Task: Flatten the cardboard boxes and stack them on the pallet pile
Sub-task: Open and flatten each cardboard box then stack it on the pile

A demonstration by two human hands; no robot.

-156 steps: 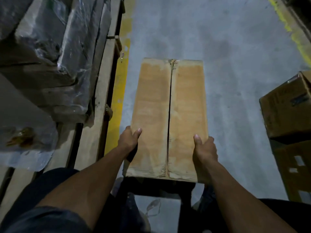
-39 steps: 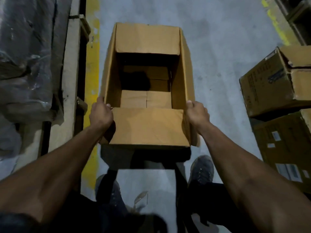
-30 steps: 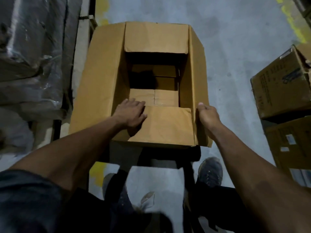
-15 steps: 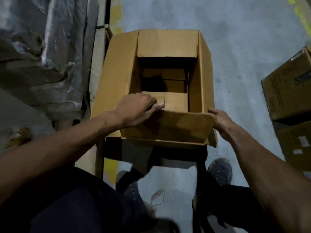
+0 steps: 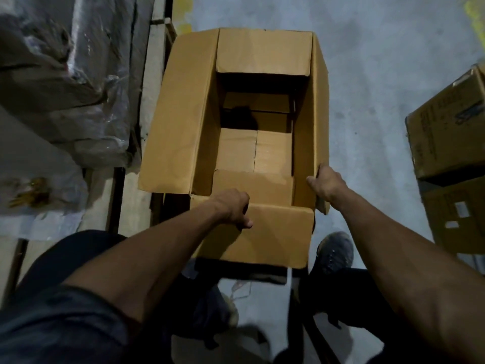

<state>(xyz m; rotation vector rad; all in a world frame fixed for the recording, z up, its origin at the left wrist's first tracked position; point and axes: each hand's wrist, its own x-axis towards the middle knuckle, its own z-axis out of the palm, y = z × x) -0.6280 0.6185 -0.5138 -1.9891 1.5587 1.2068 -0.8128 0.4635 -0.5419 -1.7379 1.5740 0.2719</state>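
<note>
Gripping the near edge of an open cardboard box (image 5: 181, 106), the left hand (image 5: 232, 207) has its fingers curled over the fold where the near flap (image 5: 275, 232) turns down toward the person, thumb side hidden beneath the knuckles. The right hand (image 5: 326, 186) holds the near end of the right flap (image 5: 320, 114), which stands almost upright, with the fingers wrapped around its edge and the thumb on the inner face. The box fills the middle of the view, its mouth facing up; the left flap lies folded outward toward 9 o'clock and the far flap (image 5: 262, 51) tilts away at 12 o'clock. Inside, the bottom flaps (image 5: 256, 149) meet along a seam, with a dark shadow at the far end. The box is held above a grey concrete floor (image 5: 380, 61), over the person's legs and one dark shoe (image 5: 334, 252) at 5 o'clock. At 9 to 11 o'clock sits a pallet (image 5: 154, 82) carrying goods under crinkled plastic wrap (image 5: 78, 61). At 3 o'clock two closed cartons (image 5: 451, 127) are stacked one on the other, the lower bearing white labels. Yellow floor paint (image 5: 475, 7) shows at 1 o'clock.
</note>
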